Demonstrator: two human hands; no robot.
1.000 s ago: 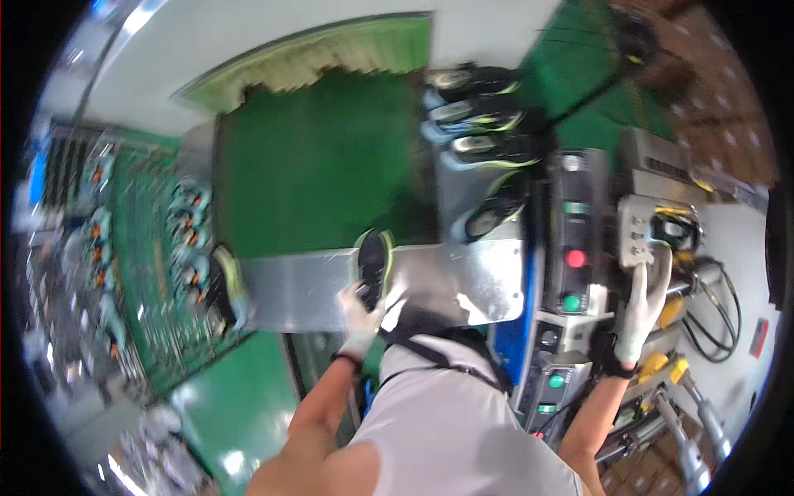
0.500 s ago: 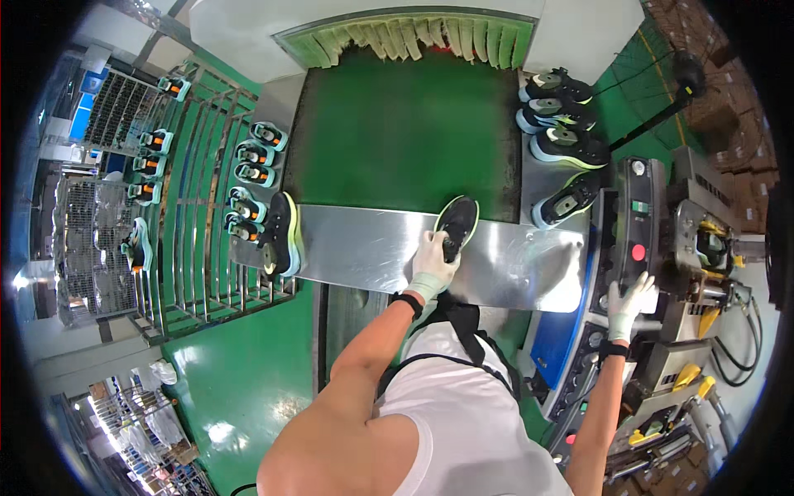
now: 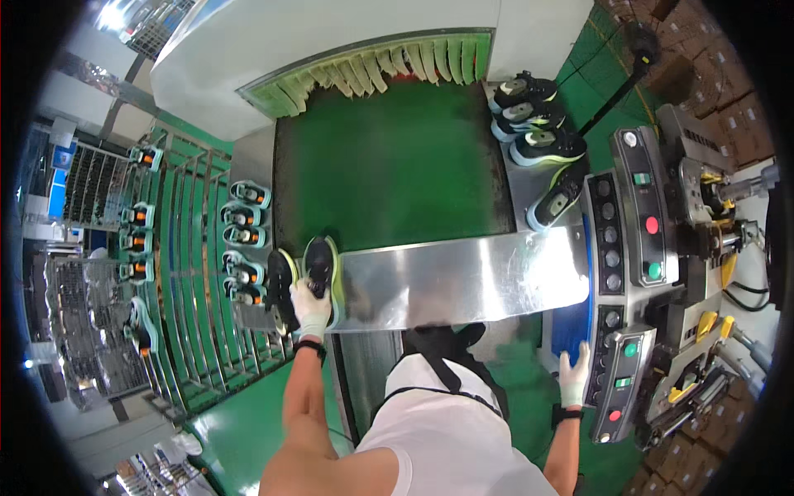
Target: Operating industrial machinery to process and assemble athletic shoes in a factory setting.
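Note:
My left hand [image 3: 311, 312], in a pale glove, grips a black sneaker [image 3: 320, 258] with a yellow-green sole edge at the left end of the metal shelf [image 3: 430, 281]. A second black sneaker [image 3: 282, 277] stands upright close beside it on the left. At the lower right my gloved right hand [image 3: 573, 376] is held with its fingers apart and nothing in it. It is nearest to the blue side plate [image 3: 569, 326] of the machine with control panels.
A green conveyor belt [image 3: 389, 174] runs under a fringed curtain [image 3: 372, 70]. Black sneakers [image 3: 546, 145] line its right ledge; small light-blue shoes [image 3: 245, 236] line the left one. A metal rack [image 3: 194, 273] stands farther left. Control panels [image 3: 645, 215] stand at the right.
My left hand has carried the black sneaker from mid-shelf to the left end, beside the other one. My right hand has come down and back from the upper control panel. The view has shifted.

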